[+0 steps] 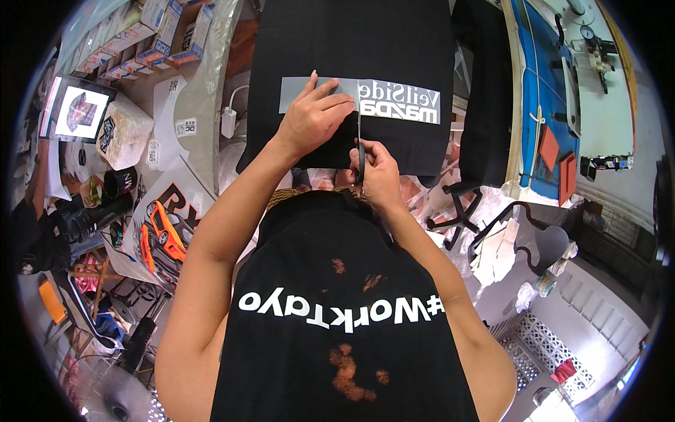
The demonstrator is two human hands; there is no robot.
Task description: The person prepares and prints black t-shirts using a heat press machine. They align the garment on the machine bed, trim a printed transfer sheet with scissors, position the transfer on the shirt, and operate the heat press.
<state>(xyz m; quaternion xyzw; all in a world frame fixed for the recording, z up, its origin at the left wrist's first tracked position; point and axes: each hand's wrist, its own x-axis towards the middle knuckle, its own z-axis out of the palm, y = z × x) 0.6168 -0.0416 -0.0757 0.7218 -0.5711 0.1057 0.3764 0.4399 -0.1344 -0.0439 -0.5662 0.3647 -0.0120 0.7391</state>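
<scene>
A long strip of transfer film point(319, 87) lies across black fabric point(348, 42) in front of me. Its left part is plain grey, while the right part bears white mirrored lettering point(401, 108). My left hand point(314, 116) holds the plain part, its fingers spread over the top; the thumb is hidden. Black-handled scissors point(360, 158) are in my right hand point(381, 171), just below the strip. Their blades point away from me, at the line between the plain part and the lettering. The lower blade cannot be made out.
To the left, a table point(203, 105) carries boxes point(190, 34), a tablet point(76, 109) and a printed car graphic point(166, 232). A blue-topped bench point(548, 95) stands right. Behind it are a chair base point(459, 219) and scrap paper point(495, 253). A fan point(116, 401) is at lower left.
</scene>
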